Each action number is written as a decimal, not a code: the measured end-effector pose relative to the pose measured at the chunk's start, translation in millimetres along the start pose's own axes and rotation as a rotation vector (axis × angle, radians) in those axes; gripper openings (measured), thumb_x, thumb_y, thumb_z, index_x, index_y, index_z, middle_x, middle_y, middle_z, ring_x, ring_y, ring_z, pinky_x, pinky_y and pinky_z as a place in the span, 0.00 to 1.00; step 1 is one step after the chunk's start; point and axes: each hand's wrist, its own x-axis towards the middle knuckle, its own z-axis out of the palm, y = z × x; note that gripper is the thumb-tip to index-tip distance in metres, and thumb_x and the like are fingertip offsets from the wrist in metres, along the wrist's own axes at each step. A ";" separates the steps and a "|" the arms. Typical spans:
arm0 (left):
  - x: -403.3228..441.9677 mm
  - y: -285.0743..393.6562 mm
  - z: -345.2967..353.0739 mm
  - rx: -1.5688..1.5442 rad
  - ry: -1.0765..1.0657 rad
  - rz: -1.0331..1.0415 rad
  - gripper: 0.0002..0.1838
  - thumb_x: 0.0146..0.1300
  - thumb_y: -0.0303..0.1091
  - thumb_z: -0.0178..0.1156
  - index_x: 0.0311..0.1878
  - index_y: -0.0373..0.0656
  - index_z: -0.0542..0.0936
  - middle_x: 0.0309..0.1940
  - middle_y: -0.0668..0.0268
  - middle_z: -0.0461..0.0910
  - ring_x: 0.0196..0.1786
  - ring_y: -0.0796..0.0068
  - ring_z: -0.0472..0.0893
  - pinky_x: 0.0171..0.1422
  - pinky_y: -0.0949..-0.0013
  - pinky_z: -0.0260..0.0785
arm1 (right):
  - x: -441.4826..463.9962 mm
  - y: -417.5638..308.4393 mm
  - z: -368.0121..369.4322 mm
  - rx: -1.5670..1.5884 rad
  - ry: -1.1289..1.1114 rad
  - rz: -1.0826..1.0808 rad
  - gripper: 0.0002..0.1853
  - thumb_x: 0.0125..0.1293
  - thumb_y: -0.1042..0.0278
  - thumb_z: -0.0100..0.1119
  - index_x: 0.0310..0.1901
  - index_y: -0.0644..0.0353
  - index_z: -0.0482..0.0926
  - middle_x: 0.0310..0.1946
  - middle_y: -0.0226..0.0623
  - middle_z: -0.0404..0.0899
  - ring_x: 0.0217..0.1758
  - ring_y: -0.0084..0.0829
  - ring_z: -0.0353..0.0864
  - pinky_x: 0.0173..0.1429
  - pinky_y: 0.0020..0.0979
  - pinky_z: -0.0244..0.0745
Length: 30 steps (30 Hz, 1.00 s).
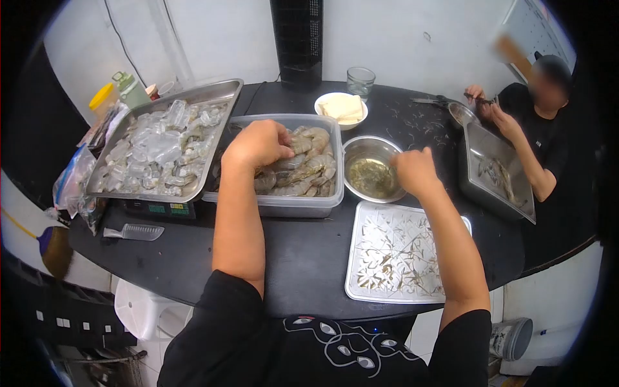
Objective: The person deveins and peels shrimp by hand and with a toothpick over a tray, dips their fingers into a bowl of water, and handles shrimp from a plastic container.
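Observation:
My left hand (261, 143) is over the plastic tub (300, 205) of raw shrimp (306, 169), its fingers closed at a shrimp near the tub's middle. My right hand (416, 171) is at the right rim of a round metal bowl (376, 143) that holds murky liquid with bits in it. Its fingers are curled, and what they hold, if anything, is hidden. Below the bowl, a white tray (353, 284) is strewn with thin shrimp legs and feelers, and my right forearm passes over its right side.
A metal tray (233, 90) of ice and shrimp stands on a scale (158, 208) at left, a knife (134, 232) before it. Behind are a white bowl (342, 109) and a glass (360, 82). A co-worker (538, 122) handles something dark over a deep metal pan (474, 174) at right.

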 end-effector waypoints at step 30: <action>76.2 -105.8 45.2 -0.164 0.098 0.200 0.29 0.23 0.11 0.61 0.38 0.38 0.73 0.35 0.65 0.73 0.36 0.69 0.74 0.41 0.70 0.70 | 15.2 -18.3 26.9 -0.069 0.146 -0.006 0.09 0.55 0.61 0.56 0.32 0.50 0.84 0.35 0.35 0.83 0.43 0.34 0.78 0.61 0.46 0.56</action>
